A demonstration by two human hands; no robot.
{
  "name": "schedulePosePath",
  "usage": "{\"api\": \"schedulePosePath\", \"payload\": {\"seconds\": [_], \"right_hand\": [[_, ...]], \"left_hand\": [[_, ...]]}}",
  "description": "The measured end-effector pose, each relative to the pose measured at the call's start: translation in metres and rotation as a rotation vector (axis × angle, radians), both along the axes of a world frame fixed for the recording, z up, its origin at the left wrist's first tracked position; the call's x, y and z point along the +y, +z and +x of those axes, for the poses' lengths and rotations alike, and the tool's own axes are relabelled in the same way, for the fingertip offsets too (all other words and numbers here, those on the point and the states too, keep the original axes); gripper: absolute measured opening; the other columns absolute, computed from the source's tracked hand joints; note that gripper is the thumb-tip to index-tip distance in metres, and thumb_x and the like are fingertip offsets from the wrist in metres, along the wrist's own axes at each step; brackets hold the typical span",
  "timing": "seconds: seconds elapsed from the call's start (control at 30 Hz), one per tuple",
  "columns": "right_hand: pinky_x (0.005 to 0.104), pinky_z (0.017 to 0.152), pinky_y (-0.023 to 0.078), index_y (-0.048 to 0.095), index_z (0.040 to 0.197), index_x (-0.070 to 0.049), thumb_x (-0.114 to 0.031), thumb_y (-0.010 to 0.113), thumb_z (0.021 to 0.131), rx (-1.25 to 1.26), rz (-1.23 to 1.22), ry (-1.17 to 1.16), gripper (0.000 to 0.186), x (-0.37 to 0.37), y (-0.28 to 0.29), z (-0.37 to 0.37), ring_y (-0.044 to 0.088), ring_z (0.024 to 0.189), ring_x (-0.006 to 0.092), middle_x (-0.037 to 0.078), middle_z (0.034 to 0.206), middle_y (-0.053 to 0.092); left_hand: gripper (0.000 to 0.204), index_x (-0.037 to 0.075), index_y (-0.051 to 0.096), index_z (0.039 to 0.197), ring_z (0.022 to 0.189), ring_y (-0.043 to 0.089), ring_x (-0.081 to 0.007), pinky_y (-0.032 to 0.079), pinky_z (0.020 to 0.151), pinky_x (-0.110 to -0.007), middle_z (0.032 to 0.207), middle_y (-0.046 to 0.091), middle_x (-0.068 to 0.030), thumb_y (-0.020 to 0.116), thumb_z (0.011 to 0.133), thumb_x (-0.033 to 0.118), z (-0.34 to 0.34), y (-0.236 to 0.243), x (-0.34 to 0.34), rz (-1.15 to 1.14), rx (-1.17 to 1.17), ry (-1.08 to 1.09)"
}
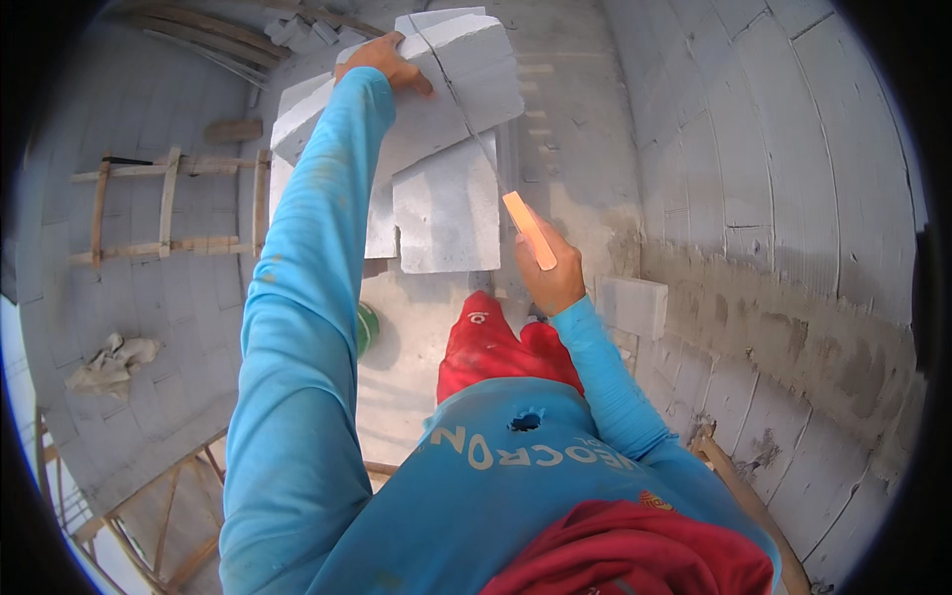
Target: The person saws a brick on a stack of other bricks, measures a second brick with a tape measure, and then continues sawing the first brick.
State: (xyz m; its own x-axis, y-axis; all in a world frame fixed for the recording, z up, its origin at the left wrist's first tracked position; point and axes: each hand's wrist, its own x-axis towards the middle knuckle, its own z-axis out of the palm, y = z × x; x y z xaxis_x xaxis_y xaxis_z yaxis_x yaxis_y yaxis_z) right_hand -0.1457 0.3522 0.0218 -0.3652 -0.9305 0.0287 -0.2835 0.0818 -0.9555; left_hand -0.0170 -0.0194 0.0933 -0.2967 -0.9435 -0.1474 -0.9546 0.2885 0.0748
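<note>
The right hand (550,268) is closed around the orange handle (530,232) of what looks like a hand saw, and from it the thin dark blade (443,79) runs away from the person, across the large pale block (416,129). The left hand (389,67) lies on the same block, left of the blade, with the thumb spread apart from the fingers; it seems to steady the block and not to grip it. This block rests tilted upon other pale blocks, and one lower block (446,213) shows its flat face on the near side. As I judge, the sawing is somewhere in its middle: the blade seems to stand on a cutting line, but how deep it goes I cannot tell, and no piece looks separated, so the parting is left to do. Farther out are a green bucket (367,327), partly hidden by the left sleeve, a loose block (635,305) near the right wall (754,119), and a wooden frame (167,203) at the left
</note>
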Motion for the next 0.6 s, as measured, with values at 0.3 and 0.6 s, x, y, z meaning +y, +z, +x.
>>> {"api": "schedulePosePath", "payload": {"seconds": [0.3, 0.6], "right_hand": [[0.0409, 0.087, 0.061, 0.06, 0.142, -0.002, -0.012, 0.064, 0.096, 0.018, 0.007, 0.008, 0.047, 0.04, -0.035, -0.005, 0.076, 0.101, 0.0363, 0.022, 0.122, 0.073], [0.0411, 0.084, 0.059, 0.06, 0.142, -0.002, -0.012, 0.065, 0.097, -0.049, -0.023, -0.05, 0.046, -0.006, -0.009, 0.005, 0.076, 0.096, 0.036, 0.022, 0.112, 0.075]], "left_hand": [[0.111, 0.024, 0.055, 0.152, 0.128, 0.065, -0.0331, 0.049, 0.113, -0.047, 0.14, 0.068, -0.0102, 0.093, 0.05, 0.042, 0.007, -0.013, -0.015, -0.033, 0.003, -0.04], [0.104, 0.024, 0.057, 0.15, 0.13, 0.064, -0.0307, 0.045, 0.115, -0.05, 0.142, 0.067, -0.0094, 0.094, 0.054, 0.045, -0.009, 0.014, 0.037, -0.062, -0.051, -0.009]]}}
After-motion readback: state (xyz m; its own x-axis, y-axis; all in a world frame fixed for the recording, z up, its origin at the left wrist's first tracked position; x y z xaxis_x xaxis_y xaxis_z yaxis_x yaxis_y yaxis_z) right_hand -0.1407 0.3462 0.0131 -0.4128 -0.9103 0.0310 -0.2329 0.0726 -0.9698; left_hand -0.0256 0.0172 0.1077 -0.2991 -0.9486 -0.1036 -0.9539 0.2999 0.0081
